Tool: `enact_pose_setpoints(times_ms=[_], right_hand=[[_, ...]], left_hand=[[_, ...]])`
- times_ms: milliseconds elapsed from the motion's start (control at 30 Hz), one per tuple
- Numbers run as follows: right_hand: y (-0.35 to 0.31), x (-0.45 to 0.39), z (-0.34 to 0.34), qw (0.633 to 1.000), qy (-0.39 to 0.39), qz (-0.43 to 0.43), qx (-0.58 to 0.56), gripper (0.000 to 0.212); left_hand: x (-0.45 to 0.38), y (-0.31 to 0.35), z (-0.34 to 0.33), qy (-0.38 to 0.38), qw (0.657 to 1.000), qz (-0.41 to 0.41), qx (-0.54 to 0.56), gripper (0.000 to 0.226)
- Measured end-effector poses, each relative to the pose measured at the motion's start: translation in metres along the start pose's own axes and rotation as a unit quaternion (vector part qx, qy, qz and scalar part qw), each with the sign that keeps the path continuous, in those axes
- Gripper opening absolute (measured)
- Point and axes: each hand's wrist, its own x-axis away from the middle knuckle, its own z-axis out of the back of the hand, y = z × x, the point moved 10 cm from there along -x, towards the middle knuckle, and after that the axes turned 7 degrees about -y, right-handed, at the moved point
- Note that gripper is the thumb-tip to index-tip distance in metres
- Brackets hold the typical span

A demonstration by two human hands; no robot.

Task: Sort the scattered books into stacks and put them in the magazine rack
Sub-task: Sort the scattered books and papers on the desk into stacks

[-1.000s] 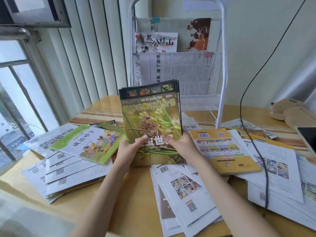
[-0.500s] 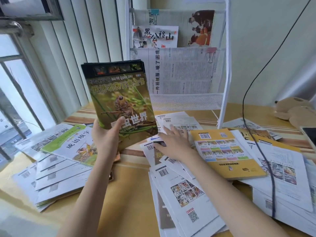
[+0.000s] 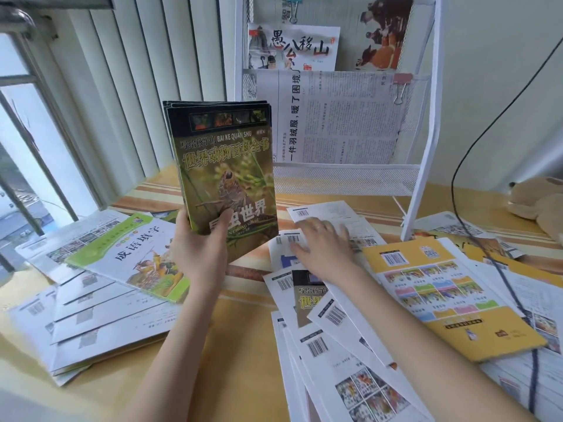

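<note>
Since a second ago the right hand point(image 3: 323, 248) has let go of the insect book stack point(image 3: 224, 175) and now lies flat, fingers spread, on the scattered books point(image 3: 323, 303) at right. Only the left hand point(image 3: 201, 248) grips the stack, thumb across the cover, upright above the table point(image 3: 237, 360), left of the magazine rack point(image 3: 426, 153) standing far behind.

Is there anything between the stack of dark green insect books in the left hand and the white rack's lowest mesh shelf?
Nothing visible. The green insect books stand just left of the empty mesh shelf.
</note>
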Motion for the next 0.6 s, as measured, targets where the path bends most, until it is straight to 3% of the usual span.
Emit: enact_pose_setpoints(times_ms=[167,367,500,600], right_hand=[[-0.024,-0.041,-0.041,0.99,-0.109,0.081,-0.029,0.054],[-0.016,-0.032,-0.027,0.994,-0.065,0.081,-0.031,0.044],[-0.015,-0.024,-0.021,0.993,-0.068,0.085,-0.034,0.04],[-0.008,-0.008,-0.012,0.994,-0.013,0.097,-0.048,0.03]], left_hand=[[-0.002,-0.006,0.003,0.015,1.0,-0.003,-0.013,0.025],[-0.002,-0.005,0.004,0.026,0.999,-0.017,-0.019,0.027],[-0.007,-0.016,-0.005,-0.015,0.999,0.011,0.045,0.028],[-0.009,-0.019,-0.016,-0.05,0.997,0.013,0.064,0.024]])
